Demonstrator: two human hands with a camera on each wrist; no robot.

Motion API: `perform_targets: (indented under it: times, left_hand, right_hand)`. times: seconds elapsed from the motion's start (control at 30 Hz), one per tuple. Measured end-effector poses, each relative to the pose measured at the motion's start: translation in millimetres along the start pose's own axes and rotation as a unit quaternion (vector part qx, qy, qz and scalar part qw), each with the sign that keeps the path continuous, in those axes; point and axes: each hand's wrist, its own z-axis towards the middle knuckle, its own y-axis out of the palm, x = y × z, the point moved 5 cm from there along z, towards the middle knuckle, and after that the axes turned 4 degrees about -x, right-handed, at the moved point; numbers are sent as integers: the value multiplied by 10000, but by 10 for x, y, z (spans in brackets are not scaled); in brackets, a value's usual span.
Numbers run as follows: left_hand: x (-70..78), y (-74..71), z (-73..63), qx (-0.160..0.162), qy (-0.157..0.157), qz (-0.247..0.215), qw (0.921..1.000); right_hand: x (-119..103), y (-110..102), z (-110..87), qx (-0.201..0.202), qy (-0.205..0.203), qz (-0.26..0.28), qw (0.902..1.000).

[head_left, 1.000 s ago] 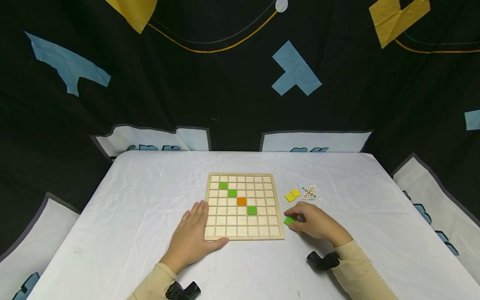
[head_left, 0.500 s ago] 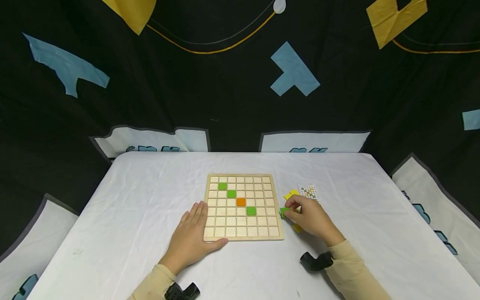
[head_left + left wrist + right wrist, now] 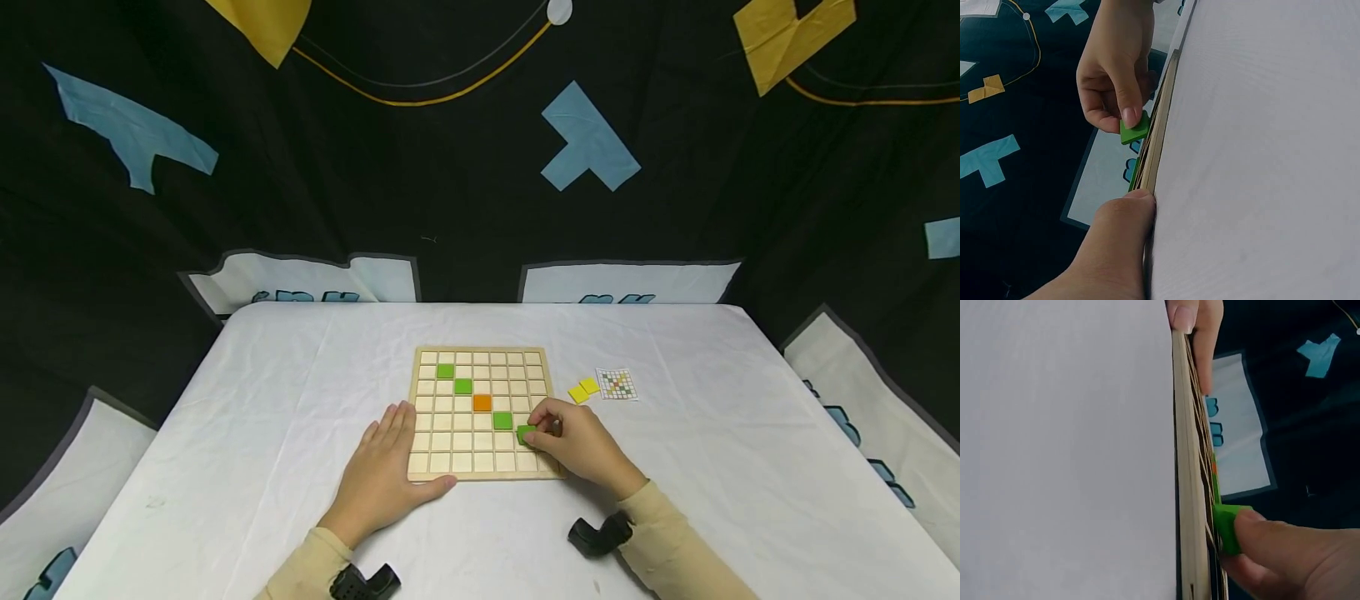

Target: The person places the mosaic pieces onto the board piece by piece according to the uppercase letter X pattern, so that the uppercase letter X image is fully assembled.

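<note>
A wooden grid board (image 3: 472, 465) lies on the white table. Three green square tiles, such as this green tile (image 3: 446, 371), and an orange tile (image 3: 482, 403) form a diagonal in its cells. My right hand (image 3: 581, 442) pinches another green tile (image 3: 526, 434) between thumb and fingers over the board's right part. In the left wrist view that held green tile (image 3: 1134, 130) is tilted at the board's surface. My left hand (image 3: 386, 475) rests along the board's left edge, fingers straight, with its thumb (image 3: 1124, 219) on the near edge.
Two yellow tiles (image 3: 583, 390) lie right of the board. Beside them is a small printed pattern card (image 3: 617, 384) with coloured squares. A dark curtain (image 3: 465, 200) with blue and yellow shapes hangs behind the white table (image 3: 225, 433).
My right hand has carried the green tile leftward from the table onto the board's right side. A yellow tile by that hand is now hidden from view. The left hand stays put.
</note>
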Motion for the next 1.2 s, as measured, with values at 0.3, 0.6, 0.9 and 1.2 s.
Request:
perform_targets:
  times: [0.3, 0.6, 0.9, 1.2]
  left_hand:
    - [-8, 4, 4, -25, -19, -11, 10000]
    - [-20, 9, 0, -1, 6, -27, 10000]
    - [-9, 0, -4, 1, 25, -19, 10000]
    - [-8, 4, -4, -20, 21, -25, 10000]
  right_hand:
    - [-2, 51, -10, 24, -83, -604, 9981]
    - [-73, 74, -43, -21, -194, -1424, 9896]
    - [-100, 22, -98, -62, -579, -1523, 9866]
    - [308, -400, 5, 829, 520, -1540, 9832]
